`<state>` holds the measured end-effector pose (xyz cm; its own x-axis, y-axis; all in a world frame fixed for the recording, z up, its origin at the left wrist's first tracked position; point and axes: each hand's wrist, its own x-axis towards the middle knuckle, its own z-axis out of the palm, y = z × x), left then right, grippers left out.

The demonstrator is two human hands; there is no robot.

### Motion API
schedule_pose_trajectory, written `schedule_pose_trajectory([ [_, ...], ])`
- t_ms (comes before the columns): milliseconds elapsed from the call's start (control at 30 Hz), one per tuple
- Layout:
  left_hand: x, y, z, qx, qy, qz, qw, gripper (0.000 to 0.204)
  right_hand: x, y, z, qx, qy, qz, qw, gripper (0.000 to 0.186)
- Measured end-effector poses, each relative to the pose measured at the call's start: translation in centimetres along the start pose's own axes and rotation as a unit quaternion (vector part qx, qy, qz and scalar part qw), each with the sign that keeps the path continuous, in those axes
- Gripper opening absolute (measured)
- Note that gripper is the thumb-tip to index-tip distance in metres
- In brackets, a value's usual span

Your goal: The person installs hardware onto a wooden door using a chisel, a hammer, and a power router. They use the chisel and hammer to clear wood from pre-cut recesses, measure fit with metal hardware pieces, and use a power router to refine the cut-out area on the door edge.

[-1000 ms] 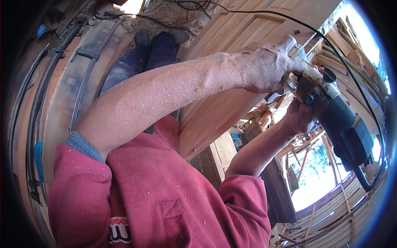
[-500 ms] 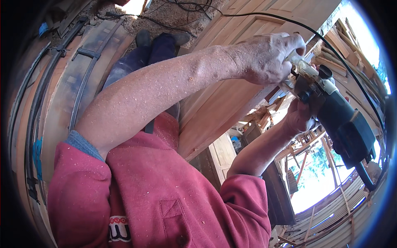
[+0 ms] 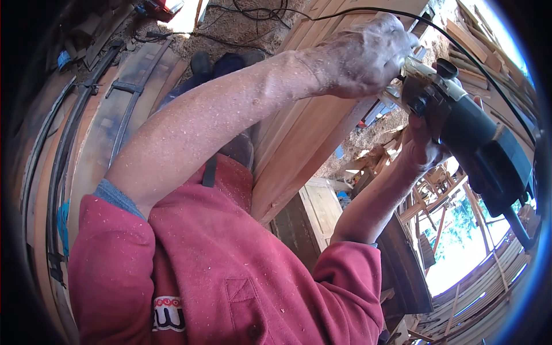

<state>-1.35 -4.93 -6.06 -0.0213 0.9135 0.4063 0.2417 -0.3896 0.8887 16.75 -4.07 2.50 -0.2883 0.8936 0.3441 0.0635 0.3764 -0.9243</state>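
My right hand wraps round a dark green corded power tool from below and behind, holding it up at the right. A pale, see-through guard or base and a black knob sit at its front end. My left hand reaches across to that front end. Its fingers are curled closed and slightly blurred, and what they grip is hidden. The tool's bit or blade cannot be made out. Below my left forearm lies a panelled wooden door.
A black cable arcs over the door and down the right side. Long metal bar clamps lie across boards at the left. Wood shavings and more cables cover the ground at the top. Scrap timber is piled at the right.
My left hand has shifted up and slightly left, its fingers moving at the tool's front. The tool has tilted and moved a little in view, still in my right hand.
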Motion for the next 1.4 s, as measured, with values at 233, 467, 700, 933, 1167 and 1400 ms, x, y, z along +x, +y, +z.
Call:
schedule_pose_trajectory([
  [233, -0.3, 2.2, -1.5, 0.069, -0.062, 0.051, 0.994, 0.079, -1.1, -1.6, 1.6, -0.054, 0.003, 0.038, 0.998, 0.108],
  [467, -0.5, 0.9, -0.8, 0.023, 0.015, 0.065, 0.997, 0.08, -1.9, -2.3, -2.2, -0.133, -0.073, 0.122, 0.981, 0.096],
  [700, 0.5, 1.4, -1.3, 0.031, -0.014, 0.046, 0.998, 0.069, -4.3, 0.9, -11.0, -0.44, -0.167, 0.249, 0.846, 0.05],
  [933, 0.5, 1.8, -1.9, -0.023, -0.109, 0.026, 0.993, 0.089, -6.7, 2.3, -11.8, 0.066, 0.104, 0.286, 0.95, 0.067],
  [1167, -0.3, 2.6, -1.4, -0.1, -0.187, -0.125, 0.969, 0.081, -10.6, 8.7, -4.1, 0.6, 0.189, 0.312, 0.712, 0.049],
  [1400, -0.7, 3.0, -1.9, -0.146, -0.158, -0.153, 0.965, 0.07, -10.6, 9.7, -1.7, 0.754, 0.14, 0.16, 0.621, 0.037],
])
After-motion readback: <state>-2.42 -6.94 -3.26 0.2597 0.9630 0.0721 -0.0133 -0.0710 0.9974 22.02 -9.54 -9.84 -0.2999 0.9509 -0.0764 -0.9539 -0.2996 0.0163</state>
